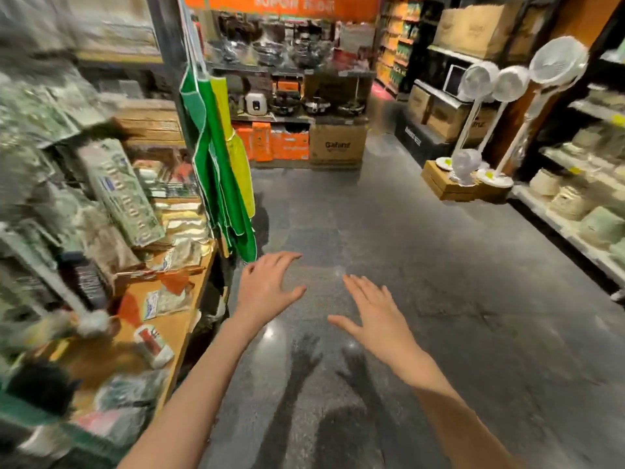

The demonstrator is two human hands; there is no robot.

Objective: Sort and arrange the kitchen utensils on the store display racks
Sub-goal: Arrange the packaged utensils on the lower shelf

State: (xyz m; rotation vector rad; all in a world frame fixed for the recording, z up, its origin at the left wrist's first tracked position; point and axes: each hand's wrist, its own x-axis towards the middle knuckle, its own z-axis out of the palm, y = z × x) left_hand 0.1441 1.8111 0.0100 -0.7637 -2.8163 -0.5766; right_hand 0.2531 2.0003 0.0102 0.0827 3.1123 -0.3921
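**Both Hands Free Above the Aisle Floor**

Nearest the camera we have two bare forearms reaching forward over the dark speckled floor (422, 248). Our left hand (267, 286) is spread, its fingers slightly bent at the tips, and grasps nothing. Our right hand (372, 309) lies flat with fingers straight and thumb out to the side, likewise released. The two hands are near each other but apart, and neither touches any goods. Their shadows fall on the glossy floor below.

To the left of the left hand stands the wooden display shelf (189, 319), loaded with packaged kitchen utensils (125, 194); these are blurred, so we cannot tell the individual items. A small red-and-white packet (152, 343) lies near the shelf's front edge. Green and yellow aprons (220, 157) hang from a post at the shelf's end, just beyond the left fingertips.

Farther down the aisle, a rack holds cookware (297, 103) beneath an orange banner (284, 5), with orange boxes and a brown carton (338, 143) on the floor below. On the right, white pedestal fans (500, 93) stand on cardboard boxes, and stacked dishes (581, 214) fill the right-hand shelves.
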